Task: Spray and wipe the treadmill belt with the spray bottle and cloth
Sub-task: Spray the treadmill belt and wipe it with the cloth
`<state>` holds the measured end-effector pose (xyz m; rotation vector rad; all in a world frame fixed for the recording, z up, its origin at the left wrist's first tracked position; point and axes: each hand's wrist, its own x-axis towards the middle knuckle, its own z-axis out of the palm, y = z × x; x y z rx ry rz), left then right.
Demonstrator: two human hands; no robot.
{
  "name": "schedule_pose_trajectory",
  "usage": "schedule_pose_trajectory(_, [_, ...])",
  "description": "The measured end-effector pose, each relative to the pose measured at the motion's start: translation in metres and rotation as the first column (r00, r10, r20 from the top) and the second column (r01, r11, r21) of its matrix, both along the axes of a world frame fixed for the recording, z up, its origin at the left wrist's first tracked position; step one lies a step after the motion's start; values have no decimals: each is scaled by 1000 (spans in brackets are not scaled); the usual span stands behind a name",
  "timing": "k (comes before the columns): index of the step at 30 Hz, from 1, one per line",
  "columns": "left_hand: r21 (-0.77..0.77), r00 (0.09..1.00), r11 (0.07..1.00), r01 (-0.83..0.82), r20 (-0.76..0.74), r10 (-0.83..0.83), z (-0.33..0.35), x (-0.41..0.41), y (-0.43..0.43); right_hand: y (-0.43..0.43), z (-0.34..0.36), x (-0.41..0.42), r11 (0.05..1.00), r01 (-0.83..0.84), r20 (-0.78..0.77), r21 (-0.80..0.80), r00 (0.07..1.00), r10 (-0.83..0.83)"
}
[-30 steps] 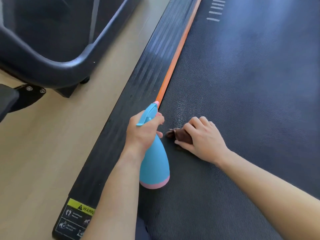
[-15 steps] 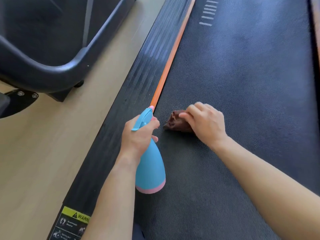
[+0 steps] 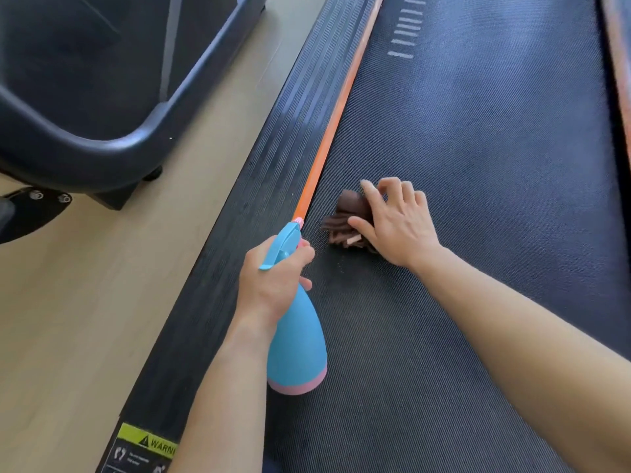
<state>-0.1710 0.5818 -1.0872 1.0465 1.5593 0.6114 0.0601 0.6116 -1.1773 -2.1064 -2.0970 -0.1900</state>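
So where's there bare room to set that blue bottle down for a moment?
Widest: the treadmill belt beyond the cloth, right of the orange stripe, up to the white marks. Also the wood floor between the side rail and the neighbouring machine. Crowded: beside the stripe, where the left hand holds the spray bottle and the right hand the cloth.

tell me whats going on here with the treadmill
A person is cleaning the treadmill belt. Their left hand grips a blue spray bottle by the neck, its nozzle pointing forward beside the orange strip at the belt's left edge. Their right hand holds a bunched brown cloth down on the belt, just ahead and to the right of the nozzle. No spray is visibly coming out.
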Motion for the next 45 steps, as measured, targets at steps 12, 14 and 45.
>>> schedule_pose_trajectory(12, [9,1000,1000,3,-10,-3,-4,-1,2,11,-19,1,995,-19,15,-100,1000,21])
schedule_pose_trajectory(14, [5,1000,1000,-2,-10,2,-5,-1,2,34,-21,10,995,20,1,-100,1000,-20])
schedule_pose_trajectory(45, [20,1000,1000,0,15,-1,1,6,3,67,-22,-18,980,157,-45,-120,986,-163])
